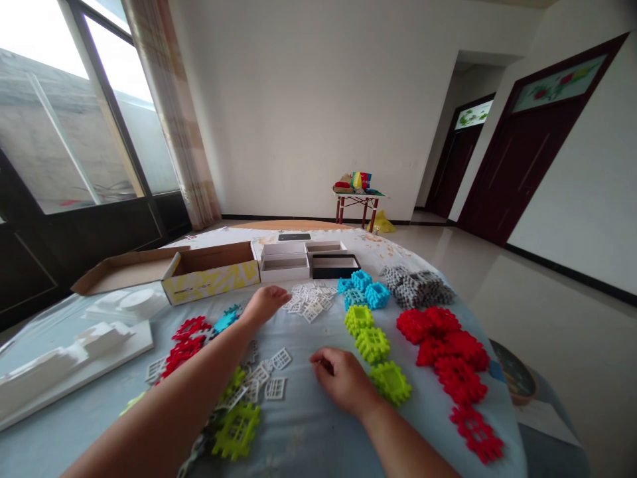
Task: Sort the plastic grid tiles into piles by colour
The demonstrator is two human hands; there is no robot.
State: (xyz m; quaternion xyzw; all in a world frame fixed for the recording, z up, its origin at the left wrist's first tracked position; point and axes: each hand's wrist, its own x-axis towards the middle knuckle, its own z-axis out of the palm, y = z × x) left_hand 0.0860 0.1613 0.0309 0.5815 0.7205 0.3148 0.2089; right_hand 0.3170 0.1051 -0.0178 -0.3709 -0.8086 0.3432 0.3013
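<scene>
My left hand reaches out at the left edge of a pile of white window-frame pieces. Its fingers are pressed together; whatever they may hold is hidden. My right hand rests low over the cloth with its fingers curled closed, and nothing shows in them. Beside it on the right stand lime-green interlocking blocks. Between my forearms lie more loose white window pieces and a lime-green notched plate. Red notched pieces and a blue piece are partly behind my left forearm.
Blue blocks, stacked grey pieces and red pieces line the right side. An open cardboard box, small white trays and a black tray stand at the back. White foam packing lies left.
</scene>
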